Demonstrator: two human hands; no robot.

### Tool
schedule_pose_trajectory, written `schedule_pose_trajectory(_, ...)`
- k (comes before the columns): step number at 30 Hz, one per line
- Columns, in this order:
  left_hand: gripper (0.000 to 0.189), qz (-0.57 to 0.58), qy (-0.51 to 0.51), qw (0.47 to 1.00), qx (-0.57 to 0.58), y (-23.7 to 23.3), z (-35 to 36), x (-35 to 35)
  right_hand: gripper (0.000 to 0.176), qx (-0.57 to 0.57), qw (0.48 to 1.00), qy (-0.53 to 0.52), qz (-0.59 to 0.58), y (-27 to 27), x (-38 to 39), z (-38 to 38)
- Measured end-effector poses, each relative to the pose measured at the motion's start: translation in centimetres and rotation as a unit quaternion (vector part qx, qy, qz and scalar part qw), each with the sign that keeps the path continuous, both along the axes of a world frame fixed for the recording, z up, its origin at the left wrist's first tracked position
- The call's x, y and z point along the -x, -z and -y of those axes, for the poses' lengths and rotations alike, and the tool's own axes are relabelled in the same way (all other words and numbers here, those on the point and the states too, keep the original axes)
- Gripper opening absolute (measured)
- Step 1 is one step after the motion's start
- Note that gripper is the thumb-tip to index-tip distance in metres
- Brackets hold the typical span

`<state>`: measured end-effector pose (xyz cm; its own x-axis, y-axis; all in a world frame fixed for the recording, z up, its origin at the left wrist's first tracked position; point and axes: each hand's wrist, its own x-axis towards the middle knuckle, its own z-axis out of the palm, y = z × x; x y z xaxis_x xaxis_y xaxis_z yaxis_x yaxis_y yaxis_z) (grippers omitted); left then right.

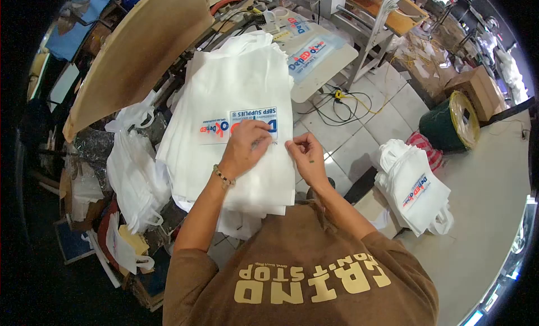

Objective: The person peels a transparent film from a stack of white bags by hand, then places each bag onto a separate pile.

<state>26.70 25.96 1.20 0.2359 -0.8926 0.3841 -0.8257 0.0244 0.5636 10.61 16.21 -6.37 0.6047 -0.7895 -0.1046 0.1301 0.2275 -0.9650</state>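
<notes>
A stack of white cloth bags [224,81] lies flat in front of me. The top one bears a print [216,128] in red and blue letters, upside down from where I look, with the faint outline of a clear film around it. My left hand [247,147], with a beaded bracelet at the wrist, rests over the right part of the print. Its fingers are curled together and cover some letters; whatever they pinch is hidden. At the stack's right edge, my right hand [307,157] is closed, thumb against fingers, on the margin of the top bag.
White bags with handles hang at the left [135,169]. Another printed bag pile [412,188] sits on the grey table [477,213] at right. Printed clear sheets [314,56] lie on a white board beyond. Cables [342,107] tangle on the tiled floor. A curved wooden panel [135,51] stands at upper left.
</notes>
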Motion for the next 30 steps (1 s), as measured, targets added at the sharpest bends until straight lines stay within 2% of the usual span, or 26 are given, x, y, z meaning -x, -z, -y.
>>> schedule_pose_trajectory(1,0.01,0.0,0.0,1.0,0.0,0.2,0.2,-0.6,0.015,0.0,1.0,0.0,0.0,0.2,0.1,0.3)
schedule_pose_trajectory(3,0.007,-0.042,-0.123,0.991,0.003,0.8,0.2,-2.8,0.016,0.171,0.984,0.017,-0.037,0.5,0.3,0.9)
schedule_pose_trajectory(5,0.008,-0.117,-0.209,0.971,-0.012,0.2,-0.3,-5.4,0.017,0.164,0.986,0.005,-0.039,0.5,0.4,1.2)
schedule_pose_trajectory(7,0.012,-0.157,-0.277,0.947,0.033,1.4,-1.4,-9.4,0.017,0.158,0.987,-0.008,-0.038,-0.3,0.4,1.6)
schedule_pose_trajectory(9,0.014,-0.046,-0.334,0.937,0.088,1.6,-3.2,-13.4,0.015,0.165,0.985,-0.026,-0.053,-2.5,0.6,1.9)
schedule_pose_trajectory(11,0.016,-0.149,-0.377,0.908,0.107,1.2,-6.4,-16.4,0.015,0.165,0.984,-0.035,-0.048,-2.8,0.6,2.6)
schedule_pose_trajectory(13,0.016,-0.17,-0.433,0.876,0.126,1.2,-10.1,-18.5,0.015,0.164,0.984,-0.045,-0.045,-2.8,0.4,3.1)
schedule_pose_trajectory(15,0.016,-0.115,-0.45,0.866,0.185,3.0,-15.7,-22.6,0.014,0.134,0.991,-0.023,0.014,-2.6,0.1,3.7)
schedule_pose_trajectory(19,0.017,-0.133,-0.53,0.786,0.288,0.5,-26.7,-21.3,0.013,0.047,0.997,-0.061,0.001,-1.7,0.8,6.4)
schedule_pose_trajectory(20,0.019,-0.065,-0.587,0.775,0.226,-0.8,-29.7,-20.0,0.016,0.052,0.998,-0.043,0.022,-1.5,1.4,7.5)
schedule_pose_trajectory(21,0.022,-0.019,-0.593,0.773,0.224,-0.6,-33.6,-20.0,0.016,0.052,0.998,-0.038,0.019,-1.6,2.3,8.9)
schedule_pose_trajectory(22,0.026,0.018,-0.652,0.743,0.152,-2.0,-35.7,-18.1,0.015,0.059,0.998,-0.032,0.018,-2.0,3.6,10.6)
schedule_pose_trajectory(23,0.029,0.11,-0.659,0.742,0.045,-2.4,-39.4,-17.2,0.015,0.068,0.997,-0.021,0.014,-2.5,5.3,12.5)
schedule_pose_trajectory(24,0.029,0.104,-0.666,0.738,-0.031,-2.6,-42.0,-16.4,0.013,0.062,0.997,-0.038,-0.009,-3.2,7.4,14.5)
schedule_pose_trajectory(25,0.035,0.096,-0.676,0.724,-0.093,-3.6,-41.7,-14.1,0.013,0.055,0.997,-0.049,-0.035,-3.6,9.9,16.8)
schedule_pose_trajectory(26,0.041,0.117,-0.676,0.716,-0.133,-3.9,-41.7,-13.1,0.013,0.115,0.984,-0.067,-0.117,-3.5,13.0,19.5)
schedule_pose_trajectory(27,0.053,0.135,-0.654,0.735,-0.119,-3.4,-42.0,-12.5,0.014,0.167,0.961,-0.084,-0.203,-3.2,16.6,22.6)
schedule_pose_trajectory(29,0.073,0.17,-0.676,0.691,-0.193,-4.3,-37.9,-10.5,0.017,0.174,0.93,-0.11,-0.305,0.4,23.9,29.0)
schedule_pose_trajectory(30,0.071,0.144,-0.656,0.722,-0.168,-4.3,-35.2,-9.6,0.017,0.164,0.927,-0.091,-0.324,2.3,28.0,31.6)
